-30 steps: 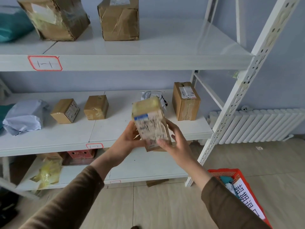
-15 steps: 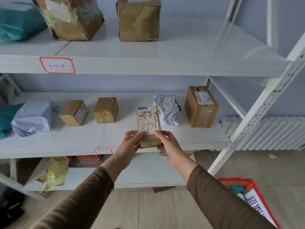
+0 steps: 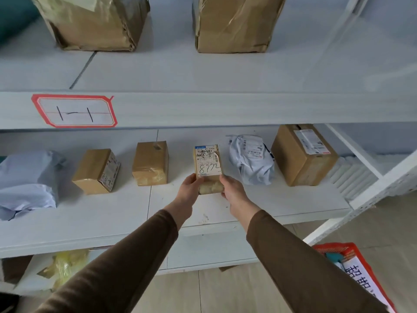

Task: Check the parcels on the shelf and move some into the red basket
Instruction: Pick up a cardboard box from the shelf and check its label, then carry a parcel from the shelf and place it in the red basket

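Fingers (image 3: 226, 180) of both hands curl around the small box (image 3: 208, 168): left hand (image 3: 189, 188) and right hand (image 3: 232, 193) grip its lower end. Since half a second ago the box has gone from above the shelf edge to deeper over the middle shelf (image 3: 90, 218), label up. Taped brown cardboard, rectangular. Crinkled grey plastic bag (image 3: 250, 161) just right. Red basket (image 3: 352, 251) on the floor, lower right.

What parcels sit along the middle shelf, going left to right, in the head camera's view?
Pale blue bag → labelled small box → taped small box → handheld parcel → white bag → larger box.
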The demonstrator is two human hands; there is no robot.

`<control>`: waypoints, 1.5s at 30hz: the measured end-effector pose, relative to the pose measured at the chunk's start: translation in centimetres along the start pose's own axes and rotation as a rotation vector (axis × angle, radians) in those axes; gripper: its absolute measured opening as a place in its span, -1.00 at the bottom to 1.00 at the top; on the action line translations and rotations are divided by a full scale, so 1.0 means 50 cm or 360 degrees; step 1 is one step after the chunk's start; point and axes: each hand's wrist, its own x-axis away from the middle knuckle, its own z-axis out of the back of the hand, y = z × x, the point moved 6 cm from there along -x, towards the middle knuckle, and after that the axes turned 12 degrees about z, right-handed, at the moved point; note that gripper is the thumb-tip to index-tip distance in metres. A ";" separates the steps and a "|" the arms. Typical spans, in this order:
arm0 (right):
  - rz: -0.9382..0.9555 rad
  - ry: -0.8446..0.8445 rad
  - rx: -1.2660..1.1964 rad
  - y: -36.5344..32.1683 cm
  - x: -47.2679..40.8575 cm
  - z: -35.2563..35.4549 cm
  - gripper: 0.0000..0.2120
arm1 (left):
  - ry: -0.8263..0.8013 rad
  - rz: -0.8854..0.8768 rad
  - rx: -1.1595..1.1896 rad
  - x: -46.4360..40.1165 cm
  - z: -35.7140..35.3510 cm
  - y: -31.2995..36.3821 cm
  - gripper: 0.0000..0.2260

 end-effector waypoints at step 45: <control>0.0381 -0.0190 -0.0463 -0.086 0.354 -0.127 -0.77 | -0.0024 -0.0256 0.0455 0.338 0.279 -0.060 -0.88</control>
